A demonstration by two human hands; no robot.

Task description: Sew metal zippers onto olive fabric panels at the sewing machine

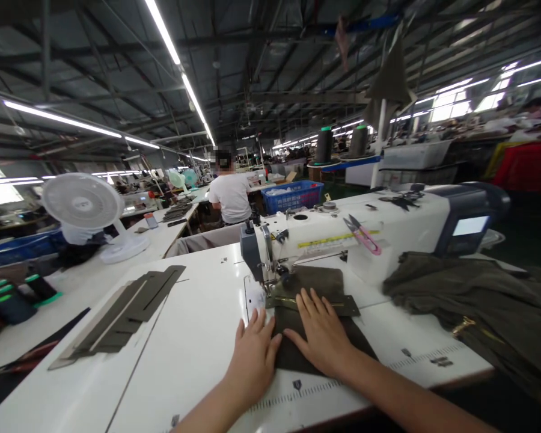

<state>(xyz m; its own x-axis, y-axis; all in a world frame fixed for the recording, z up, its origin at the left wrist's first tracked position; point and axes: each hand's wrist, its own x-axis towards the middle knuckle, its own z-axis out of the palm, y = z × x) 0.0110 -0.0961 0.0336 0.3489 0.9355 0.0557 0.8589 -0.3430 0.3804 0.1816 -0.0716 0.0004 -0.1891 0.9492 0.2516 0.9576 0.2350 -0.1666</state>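
A dark olive fabric piece [313, 282] lies on the white sewing table, its left edge by the needle area of the sewing machine [315, 234]. Across it runs a narrow strip [349, 305] with a brass-coloured line that looks like a zipper. My right hand [322, 331] rests flat on the fabric, fingers spread, fingertips on the strip. My left hand [255, 352] lies just left of it, fingers stretched out over the table and the fabric's left edge. Neither hand grips anything. What lies beneath my right palm is hidden.
Cut olive strips [130, 313] are stacked on the left of the table. Pink-handled snips [365, 236] sit on the machine arm. Bunched olive fabric [437, 294] covers the right side. A white fan [88, 204] stands at the left; a person [232, 195] sits ahead, near a blue crate [293, 197].
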